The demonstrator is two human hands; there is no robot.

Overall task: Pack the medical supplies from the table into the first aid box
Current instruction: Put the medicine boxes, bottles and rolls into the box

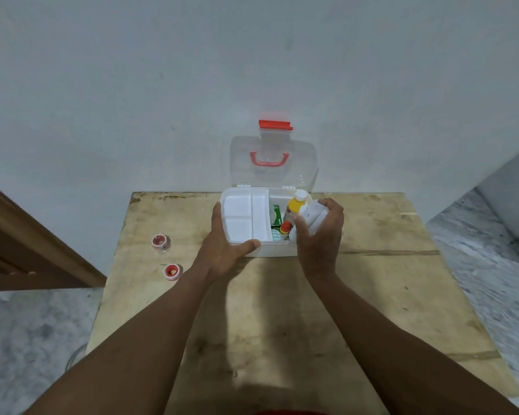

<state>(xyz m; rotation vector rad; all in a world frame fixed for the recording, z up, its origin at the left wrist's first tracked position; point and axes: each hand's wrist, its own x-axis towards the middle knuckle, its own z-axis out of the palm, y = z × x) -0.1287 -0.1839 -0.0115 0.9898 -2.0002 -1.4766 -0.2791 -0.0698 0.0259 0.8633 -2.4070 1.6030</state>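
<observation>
A white first aid box [270,249] stands at the far edge of the wooden table, its clear lid [273,163] with a red handle raised against the wall. A white divided tray [244,215] sits over the box's left half. My left hand [222,247] grips the tray's near left corner, thumb on its front rim. My right hand [319,235] holds a white wrapped roll [313,215] over the box's right side. Inside lie a yellow bottle with a white cap [294,206], a green carton [277,215] and a small red-capped bottle [285,227].
Two small red-rimmed tape rolls [161,242] [172,271] lie on the table [282,310] to the left of the box. A wooden door frame [27,235] stands at the left. The wall rises right behind the box.
</observation>
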